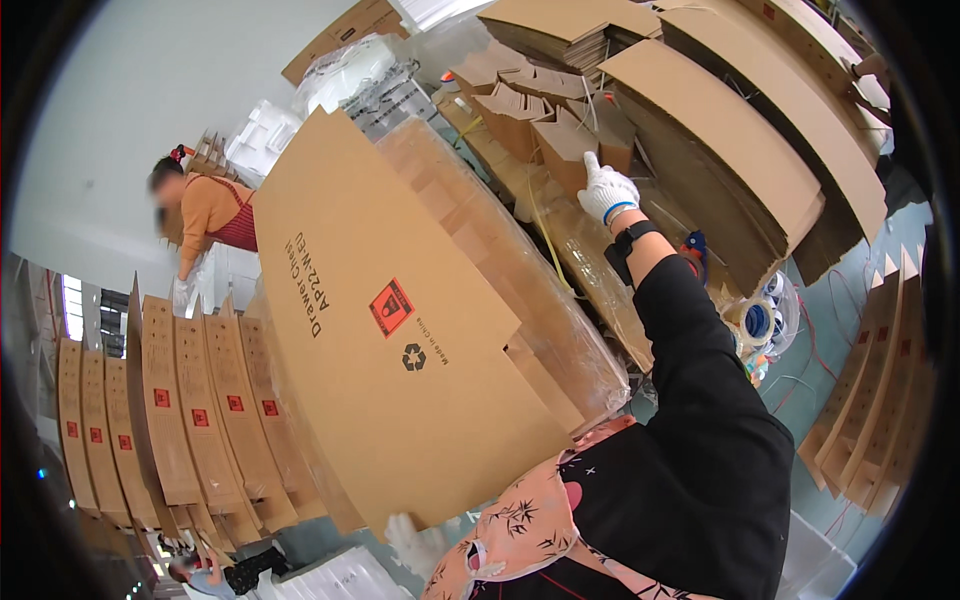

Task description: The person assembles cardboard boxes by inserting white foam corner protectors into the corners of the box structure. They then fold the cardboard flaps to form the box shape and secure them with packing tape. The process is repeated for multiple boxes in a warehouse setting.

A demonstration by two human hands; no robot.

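As the right hand (607, 190) reaches out at arm's length, its forefinger (591, 163) juts straight toward the folded cardboard pieces (562, 145), the other fingers bunched lower; what those close on, if anything, is hidden from up here. Over to the left hand (413, 543), a white-gloved blur at the bottom edge of the big carton (390, 240): how wide its fingers spread, and whether they grip or merely steady, I can't tell. Low support would make sense, mind you, because the carton sits tilted right in front of the body, printed face up, and looks too broad to manage by its middle.

Just beyond it, clear plastic film (585, 350) covers more brown card, probably to guard against scuffs. Those folded pieces stand bunched side by side, handy for picking off singly, I'd say, and big flat sheets (700, 120) are stacked past them. Near the right elbow, tape rolls (758, 320) cluster together, presumably to be within easy reach.

Out wide now! On the left, a row of cartons (175, 400) stands close together, a likely way to save floor, and behind the big carton a co-worker in orange (212, 205) leans over, one gloved hand (181, 293) low.
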